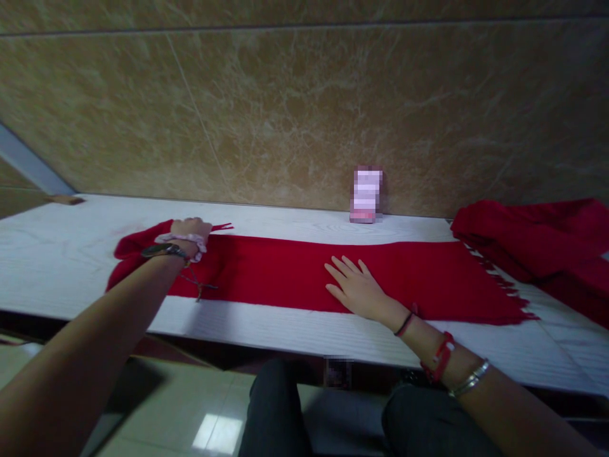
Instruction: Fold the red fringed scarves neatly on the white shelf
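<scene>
Head view, scarf [285, 273]: red, laid lengthwise on the table [42, 254]; flat through its middle and right part, gathered into raised folds at its left end, with a fringe [514, 292] along its right end.
Left hand [191, 227]: at the scarf's gathered left end, near its far edge; knuckles up, curled into a fist and clamped on the cloth, the fingertips hidden. A few red strands [222, 226] stick out to its right.
Left wrist: a pale pink scrunchie [200, 244], a watch [164, 250] and a thin cord [198, 289] that hangs over the scarf.
Right hand [358, 290]: palm down on the scarf, right of its middle, fingers outspread and holding nothing; well apart from the left hand.
Right wrist: a dark band [404, 324], a red band [445, 355] and a silver bangle [471, 379], in order from the hand.
Red pile [537, 238]: crumpled cloth just beyond the scarf's fringed end; whether the two are joined cannot be told.
Phone [366, 193]: upright on the table beyond the scarf's far edge, leaning on the wall; its screen is pixelated.
Wall [285, 114]: tan marbled panels behind the scarf.
Legs [273, 412]: dark-clad, on the scarf's near side, below table level.
Floor [190, 387]: pale, shiny tiles, lower than the scarf and on its near side.
</scene>
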The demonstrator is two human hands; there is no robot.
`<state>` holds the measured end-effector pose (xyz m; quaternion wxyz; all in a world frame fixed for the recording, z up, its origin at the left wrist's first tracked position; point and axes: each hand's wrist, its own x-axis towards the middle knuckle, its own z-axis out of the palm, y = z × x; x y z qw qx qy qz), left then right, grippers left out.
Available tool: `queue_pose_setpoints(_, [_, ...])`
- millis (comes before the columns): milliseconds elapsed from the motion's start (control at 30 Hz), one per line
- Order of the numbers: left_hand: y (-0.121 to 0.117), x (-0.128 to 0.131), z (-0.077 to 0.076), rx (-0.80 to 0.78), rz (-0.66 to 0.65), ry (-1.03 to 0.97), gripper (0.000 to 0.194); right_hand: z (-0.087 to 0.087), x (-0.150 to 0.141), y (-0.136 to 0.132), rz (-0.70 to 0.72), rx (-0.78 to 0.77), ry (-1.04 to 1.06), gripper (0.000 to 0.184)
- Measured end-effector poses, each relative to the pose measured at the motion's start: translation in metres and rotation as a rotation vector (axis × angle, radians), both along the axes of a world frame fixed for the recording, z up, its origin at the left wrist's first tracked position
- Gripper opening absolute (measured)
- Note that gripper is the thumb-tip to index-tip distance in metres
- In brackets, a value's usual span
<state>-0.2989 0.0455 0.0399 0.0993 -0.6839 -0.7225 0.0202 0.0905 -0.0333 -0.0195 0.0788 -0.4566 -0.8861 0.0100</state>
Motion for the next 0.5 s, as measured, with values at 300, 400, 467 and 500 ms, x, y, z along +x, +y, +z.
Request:
queue_pose_setpoints(300, [-0.030,0.074,-0.024,0.089,-0.130,0.096,0.042,0.000,0.001,0.001,0.003,-0.001,-0.008,0.053])
queue_pose_setpoints(400, [-0.041,0.094,-0.047,-0.052,-0.257,-0.052,0.047,0.000,0.001,0.001,0.006,0.001,-0.009,0.053])
queue_pose_setpoints(467, [-0.044,0.093,-0.055,-0.131,-0.232,-0.114,0.049,0.000,0.002,0.000,0.005,0.007,-0.008,0.053])
queue_pose_setpoints(500, [-0.044,0.090,-0.056,-0.153,-0.203,-0.127,0.050,0.000,0.002,0.000,0.004,0.009,-0.009,0.053])
